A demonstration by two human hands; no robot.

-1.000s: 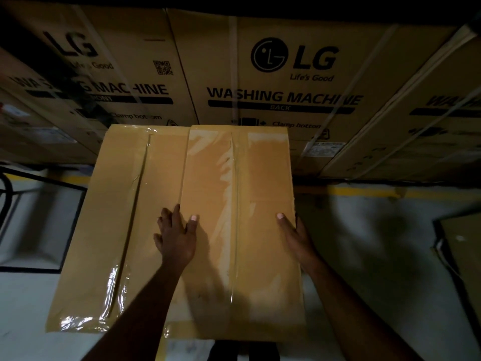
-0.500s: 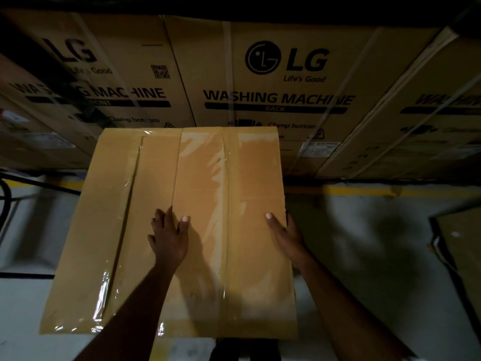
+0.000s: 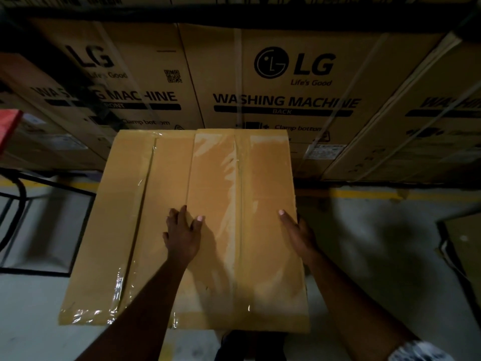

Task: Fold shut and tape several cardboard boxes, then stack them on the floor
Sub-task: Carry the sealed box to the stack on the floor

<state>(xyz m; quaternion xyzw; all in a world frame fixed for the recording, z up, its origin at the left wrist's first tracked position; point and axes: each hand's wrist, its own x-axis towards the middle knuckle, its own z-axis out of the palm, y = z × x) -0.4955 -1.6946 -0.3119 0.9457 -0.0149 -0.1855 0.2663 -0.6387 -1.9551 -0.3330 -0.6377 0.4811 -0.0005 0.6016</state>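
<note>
1. Looking down on a brown taped box point(image 3: 263, 204), flaps shut under strips of clear tape point(image 3: 234, 178), close against a second box point(image 3: 125, 217) on its left and in front of tall washing machine cartons point(image 3: 286, 100).
2. Pressing down with the left hand point(image 3: 182, 238): fingers spread and fairly straight, fingertips at the taped box's left edge, thumb on its top.
3. Clasping the right edge with the right hand point(image 3: 299, 233): thumb laid on top, fingers out of sight down the side.
4. Compared with a second ago, hardly any change to report: same two holds, same spot beside the neighbour, only a slight sideways drift and back.
5. Judged from that: done with sealing here, and merely squaring up against the neighbour before letting go.
6. Probably time next to fetch another box, either for taping or for stacking on these.
7. Cannot tell what carries the two boxes: bases hidden, pale floor point(image 3: 377, 243) visible on either side.
</note>
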